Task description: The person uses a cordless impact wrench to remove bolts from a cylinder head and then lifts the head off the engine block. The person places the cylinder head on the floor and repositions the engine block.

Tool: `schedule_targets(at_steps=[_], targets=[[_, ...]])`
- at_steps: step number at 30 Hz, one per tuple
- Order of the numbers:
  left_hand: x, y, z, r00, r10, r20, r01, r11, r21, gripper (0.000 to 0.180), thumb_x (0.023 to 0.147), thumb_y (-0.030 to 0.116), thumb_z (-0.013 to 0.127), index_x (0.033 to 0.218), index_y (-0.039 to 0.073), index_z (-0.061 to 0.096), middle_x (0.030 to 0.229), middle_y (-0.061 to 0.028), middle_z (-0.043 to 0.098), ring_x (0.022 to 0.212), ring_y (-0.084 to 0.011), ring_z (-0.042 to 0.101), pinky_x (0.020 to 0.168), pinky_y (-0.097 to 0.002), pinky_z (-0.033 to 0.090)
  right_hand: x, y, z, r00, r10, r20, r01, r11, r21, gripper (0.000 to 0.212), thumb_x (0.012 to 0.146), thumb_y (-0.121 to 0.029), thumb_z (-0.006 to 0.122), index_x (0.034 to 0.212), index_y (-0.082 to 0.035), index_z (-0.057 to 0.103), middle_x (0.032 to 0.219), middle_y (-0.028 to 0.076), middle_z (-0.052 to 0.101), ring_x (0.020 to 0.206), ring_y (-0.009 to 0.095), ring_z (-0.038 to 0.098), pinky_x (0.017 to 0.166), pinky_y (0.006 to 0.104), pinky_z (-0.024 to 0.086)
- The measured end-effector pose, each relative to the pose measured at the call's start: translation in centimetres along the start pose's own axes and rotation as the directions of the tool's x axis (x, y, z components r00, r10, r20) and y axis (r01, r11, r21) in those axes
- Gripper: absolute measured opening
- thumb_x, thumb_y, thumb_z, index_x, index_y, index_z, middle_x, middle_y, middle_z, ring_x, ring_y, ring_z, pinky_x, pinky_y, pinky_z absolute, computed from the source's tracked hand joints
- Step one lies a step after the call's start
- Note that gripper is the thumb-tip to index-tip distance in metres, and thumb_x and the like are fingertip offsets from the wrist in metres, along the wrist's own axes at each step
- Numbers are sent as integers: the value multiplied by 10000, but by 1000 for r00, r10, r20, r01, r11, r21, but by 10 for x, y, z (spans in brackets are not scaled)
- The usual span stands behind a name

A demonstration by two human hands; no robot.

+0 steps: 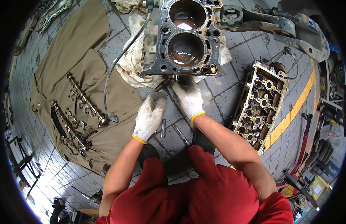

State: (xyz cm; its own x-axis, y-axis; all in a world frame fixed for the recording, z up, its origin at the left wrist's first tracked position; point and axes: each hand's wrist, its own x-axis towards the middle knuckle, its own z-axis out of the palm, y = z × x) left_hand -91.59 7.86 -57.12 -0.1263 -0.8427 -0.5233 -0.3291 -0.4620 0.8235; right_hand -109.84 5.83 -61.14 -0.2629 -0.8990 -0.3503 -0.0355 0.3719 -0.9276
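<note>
An engine block (pixel 155 59) with two round cylinder bores showing lies in front of me. From its near edge sticks out a small toothed metal end piece (pixel 174 78). My right hand (pixel 187 98), in a white knit glove, reaches to this piece with thumb and fingers closed about it; the fingertips are partly hidden under the block. My left hand (pixel 150 114), gloved the same way, is held over the floor just left of it. Its fingers are curled together, and whatever they may hold is hidden. Below the hands lie a metal socket (pixel 163 128) and a ratchet handle (pixel 181 134).
A cylinder head (pixel 259 108) lies at the right. Two camshafts (pixel 87 101) and small parts rest on a brown cloth (pixel 117 87) at the left. A dark cable (pixel 109 74) curves beside the block, over a stained rag (pixel 137 74). A metal arm (pixel 262 22) extends at far right.
</note>
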Motion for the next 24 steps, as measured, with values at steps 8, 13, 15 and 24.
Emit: schedule_targets(at_steps=[8,13,15,24], targets=[[1,-4,4,1000,-14,11,14,1000,-24,385,1108,303,619,1363,25,698,1125,-147,781,971,-213,728,918,-379,573,-5,-8,2,1000,17,12,-18,1000,12,433,1015,-206,766,1371,29,696,1276,151,782,1156,214,716,1070,355,540],[1,1,9,999,-23,23,24,999,-47,376,1107,288,627,1361,19,697,1125,-132,777,959,-186,711,912,-361,574,-8,-9,3,999,47,-3,-47,999,14,448,1023,-223,757,1376,44,692,1300,168,775,1181,221,715,1081,358,536],[2,-1,10,999,-32,18,32,998,-47,378,1107,292,627,1358,19,698,1130,-132,775,956,-184,708,916,-358,575,-7,-9,2,999,41,4,-42,999,16,448,1025,-227,754,1375,46,692,1304,170,774,1185,222,715,1082,359,536],[2,-7,5,1000,-22,-4,21,997,-79,375,1101,296,633,1347,21,703,1104,-120,770,928,-183,696,905,-359,572,-4,-11,-3,998,41,45,-42,999,17,441,1023,-184,758,1383,56,674,1305,153,766,1178,203,706,1087,351,535]])
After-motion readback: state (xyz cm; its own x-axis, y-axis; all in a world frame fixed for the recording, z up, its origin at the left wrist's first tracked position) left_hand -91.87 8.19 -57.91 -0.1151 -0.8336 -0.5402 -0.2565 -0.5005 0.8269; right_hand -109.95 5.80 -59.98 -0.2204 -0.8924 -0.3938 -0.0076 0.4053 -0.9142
